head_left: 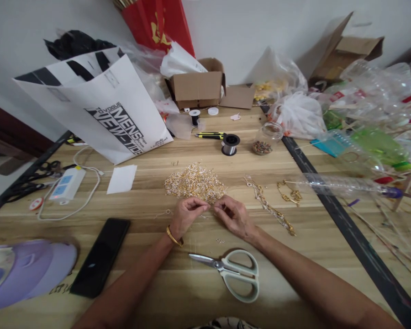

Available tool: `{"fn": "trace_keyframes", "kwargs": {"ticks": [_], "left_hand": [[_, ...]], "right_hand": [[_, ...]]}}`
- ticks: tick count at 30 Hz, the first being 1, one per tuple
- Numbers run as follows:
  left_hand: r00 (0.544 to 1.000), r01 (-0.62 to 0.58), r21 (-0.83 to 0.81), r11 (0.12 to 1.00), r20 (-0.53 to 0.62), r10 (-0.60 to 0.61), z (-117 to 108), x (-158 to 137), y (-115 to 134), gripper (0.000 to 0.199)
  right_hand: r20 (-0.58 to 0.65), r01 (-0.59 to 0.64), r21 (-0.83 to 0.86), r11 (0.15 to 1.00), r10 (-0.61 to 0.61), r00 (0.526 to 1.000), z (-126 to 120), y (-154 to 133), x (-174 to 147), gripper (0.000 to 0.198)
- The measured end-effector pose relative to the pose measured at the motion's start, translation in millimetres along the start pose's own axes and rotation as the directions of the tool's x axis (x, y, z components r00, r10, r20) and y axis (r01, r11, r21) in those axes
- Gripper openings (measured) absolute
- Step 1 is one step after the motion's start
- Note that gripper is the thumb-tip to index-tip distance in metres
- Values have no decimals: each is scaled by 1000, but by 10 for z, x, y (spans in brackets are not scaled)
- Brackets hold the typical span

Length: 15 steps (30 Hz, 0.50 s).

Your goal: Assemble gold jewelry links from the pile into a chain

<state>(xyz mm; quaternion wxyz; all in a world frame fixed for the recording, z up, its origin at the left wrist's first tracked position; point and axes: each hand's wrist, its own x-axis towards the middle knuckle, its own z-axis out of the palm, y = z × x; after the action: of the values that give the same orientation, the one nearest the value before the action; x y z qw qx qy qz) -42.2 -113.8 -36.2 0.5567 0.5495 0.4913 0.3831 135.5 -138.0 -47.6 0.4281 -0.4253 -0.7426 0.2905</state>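
Note:
My left hand [188, 214], with a gold bangle [174, 236] at the wrist, is closed in a pinch. Facing it, almost tip to tip, my right hand [233, 214] pinches too. Whatever lies between the fingertips is too small to make out. Just beyond both hands spreads a pile of small gold and silver beads [193, 180]. A few tiny pieces [220, 241] lie on the wood below my right hand. Scissors with pale handles [239, 274] rest nearer to me, blades slightly apart. Beaded strands [269, 205] stretch out to the right of my right hand.
A wire spool [230, 145], a yellow-black cutter [210, 135] and a bead jar [263, 145] stand behind the pile. On the left are a phone [101, 257], a power strip [67, 183] and a white paper bag [102, 105]. Plastic bottles [373, 100] crowd the right side.

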Motion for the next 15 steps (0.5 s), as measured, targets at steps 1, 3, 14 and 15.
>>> {"fn": "trace_keyframes", "kwargs": {"ticks": [1,3,14,15], "left_hand": [[1000,2,-9,1000,-7,-2,13,-9,8,11],[1000,10,-28,1000,-21,-11,41,-31,28,10],[997,31,-88,996,-63,-37,122,-119,85,12],[997,28,-83,996,-64,-34,123,-119,84,12]], "right_hand": [[-8,24,-18,1000,-24,1000,6,7,-9,16],[-20,80,-49,996,-81,997,20,20,-28,14],[-25,256,-155,954,-263,964,32,21,-61,6],[-24,263,-159,952,-270,963,34,24,-62,6]]}}
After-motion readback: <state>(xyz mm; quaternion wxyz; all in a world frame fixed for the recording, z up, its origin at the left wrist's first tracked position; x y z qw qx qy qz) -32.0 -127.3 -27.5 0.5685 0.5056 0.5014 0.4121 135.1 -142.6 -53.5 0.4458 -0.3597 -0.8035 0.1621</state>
